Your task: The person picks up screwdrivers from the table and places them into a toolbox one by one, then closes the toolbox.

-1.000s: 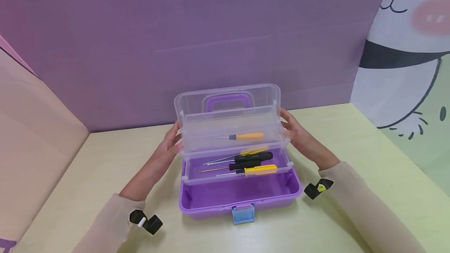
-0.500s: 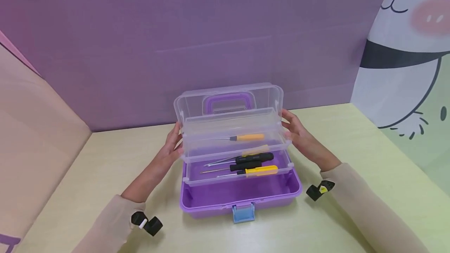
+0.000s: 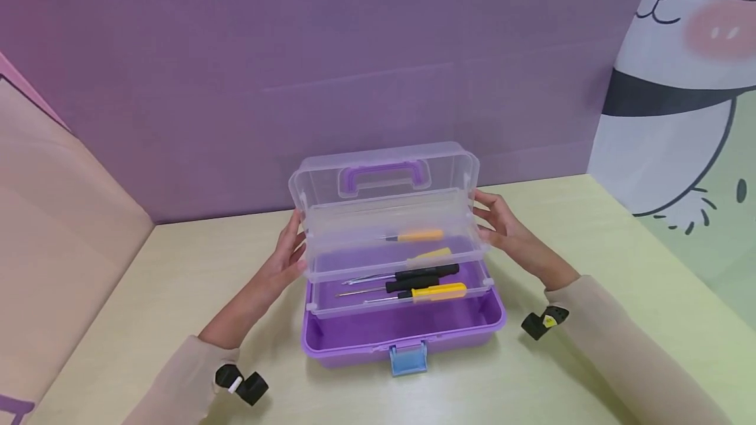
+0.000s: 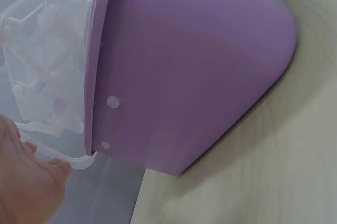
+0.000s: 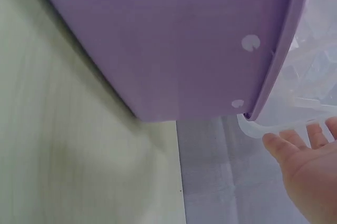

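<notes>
A purple toolbox [image 3: 348,358] stands lidded with a clear plastic lid [image 3: 386,267], which is tilted partway over raised clear trays. My left hand [image 3: 282,266] is at the lid's left side, fingers extended toward the back. The right hand [image 3: 502,225] touches the opposite side with extended fingers; its fingertips meet the clear rim in the right wrist view. In the front tray lie a yellow-handled screwdriver [image 3: 440,292] and black-handled screwdrivers [image 3: 428,272]. Behind the lid's plastic show an orange-handled tool [image 3: 420,235] and another yellow handle [image 3: 434,254].
A blue latch [image 3: 408,359] hangs at the box's front. The lid carries a purple handle [image 3: 385,169]. The pale wooden table [image 3: 177,281] meets a purple wall panel [image 3: 236,84] behind. A panda picture [image 3: 661,97] covers the right side.
The lid has tilted forward and down, covering more of the trays and handles. Both hands have stayed at its sides. The toolbox base has not moved.
</notes>
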Demonstrator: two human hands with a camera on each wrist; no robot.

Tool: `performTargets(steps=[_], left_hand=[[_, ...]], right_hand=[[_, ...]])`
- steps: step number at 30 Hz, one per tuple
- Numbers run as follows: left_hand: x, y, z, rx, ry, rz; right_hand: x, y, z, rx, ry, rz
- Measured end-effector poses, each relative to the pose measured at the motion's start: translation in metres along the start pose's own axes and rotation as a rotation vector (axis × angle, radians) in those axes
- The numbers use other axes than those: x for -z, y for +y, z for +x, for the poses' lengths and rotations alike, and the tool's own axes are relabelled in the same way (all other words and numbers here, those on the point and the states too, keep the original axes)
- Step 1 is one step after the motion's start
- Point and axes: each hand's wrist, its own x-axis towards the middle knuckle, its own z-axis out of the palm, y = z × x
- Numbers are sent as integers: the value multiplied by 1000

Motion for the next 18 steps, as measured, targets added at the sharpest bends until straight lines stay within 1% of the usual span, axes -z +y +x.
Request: performTargets(steps=[5, 9, 12, 18], left_hand=[[-2, 1, -2, -17, 4, -12], [-2, -1, -5, -21, 3, -1], [-3, -2, -8, -29, -4, 4], [-3, -2, -13, -70, -17, -4]], right_hand=[[-1, -1, -5, 24, -14, 21], [-1, 1, -7, 50, -18, 19], [-1, 1, -10, 42, -17, 2], [0, -2, -17, 24, -20, -25]])
